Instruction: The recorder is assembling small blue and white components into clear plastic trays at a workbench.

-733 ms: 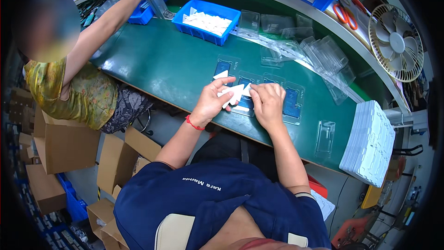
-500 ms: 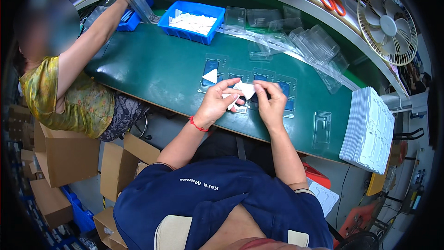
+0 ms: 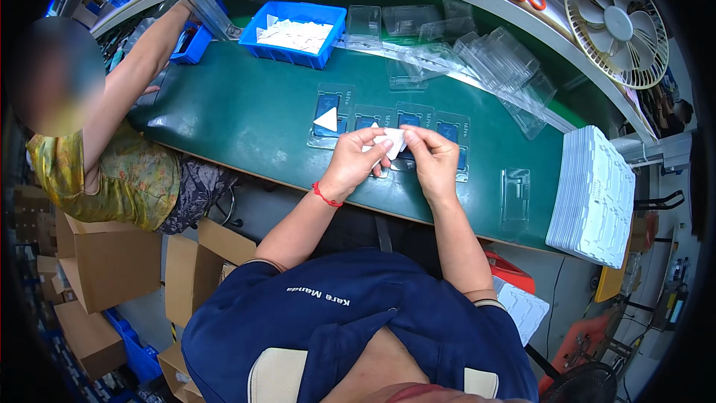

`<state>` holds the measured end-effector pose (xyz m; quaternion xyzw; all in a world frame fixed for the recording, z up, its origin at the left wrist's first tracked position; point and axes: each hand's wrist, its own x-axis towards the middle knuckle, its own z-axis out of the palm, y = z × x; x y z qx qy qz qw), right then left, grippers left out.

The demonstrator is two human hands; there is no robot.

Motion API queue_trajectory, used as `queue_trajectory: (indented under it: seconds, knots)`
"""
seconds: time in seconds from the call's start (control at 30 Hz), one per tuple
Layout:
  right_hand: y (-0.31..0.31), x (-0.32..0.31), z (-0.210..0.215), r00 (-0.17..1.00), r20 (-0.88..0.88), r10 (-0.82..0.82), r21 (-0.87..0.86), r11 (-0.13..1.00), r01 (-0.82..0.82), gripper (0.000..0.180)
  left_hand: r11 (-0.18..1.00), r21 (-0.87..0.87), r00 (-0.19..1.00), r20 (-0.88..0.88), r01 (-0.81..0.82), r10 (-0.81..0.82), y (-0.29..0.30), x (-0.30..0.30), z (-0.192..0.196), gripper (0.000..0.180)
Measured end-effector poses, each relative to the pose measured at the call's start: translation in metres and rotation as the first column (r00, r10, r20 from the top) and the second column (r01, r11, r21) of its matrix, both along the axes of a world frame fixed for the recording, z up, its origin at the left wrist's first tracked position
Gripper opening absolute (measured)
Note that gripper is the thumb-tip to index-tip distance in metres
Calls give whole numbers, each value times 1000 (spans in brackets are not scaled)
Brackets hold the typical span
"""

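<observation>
Above the front of the green table (image 3: 246, 108), my left hand (image 3: 350, 163) grips small white triangular pieces (image 3: 394, 140) between thumb and fingers. My right hand (image 3: 434, 158) pinches the edge of the same white pieces from the other side. Beneath and beyond my hands lie several clear plastic trays with dark blue flat parts in them; the rightmost tray (image 3: 462, 151) is near my right fingers. On the leftmost tray (image 3: 343, 97) a loose white triangle (image 3: 327, 119) rests across the blue part. My hands partly cover the middle trays.
A blue bin (image 3: 328, 41) of white pieces stands at the back. Loose clear trays (image 3: 496, 60) lie heaped at the back right. An unfilled clear tray (image 3: 514, 198) sits beside stacked white trays (image 3: 593, 194). At the left a co-worker's arm (image 3: 138, 75) reaches over the table.
The white pieces, spread apart between my hands before, are now closer together. The whole view has shifted slightly. The co-worker's head has moved lower and to the left.
</observation>
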<state>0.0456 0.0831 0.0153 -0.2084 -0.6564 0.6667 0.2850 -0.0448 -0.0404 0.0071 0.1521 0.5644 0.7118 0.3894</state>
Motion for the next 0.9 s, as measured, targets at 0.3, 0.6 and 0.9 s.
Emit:
queue_trajectory:
  seconds: [0.3, 0.6, 0.9]
  knots:
    - [7, 10, -1, 973, 101, -207, 956, 291, -38, 22, 994, 41, 992, 87, -99, 95, -10, -8, -2, 21]
    - [9, 10, -2, 993, 84, 79, 219, 971, -96, 13, 996, 28, 995, -39, 89, -88, 3, 5, 5, 31]
    - [20, 26, 8, 994, -14, -110, 74, 991, 110, 3, 997, -12, 990, -119, 71, -72, 4, 2, 12, 23]
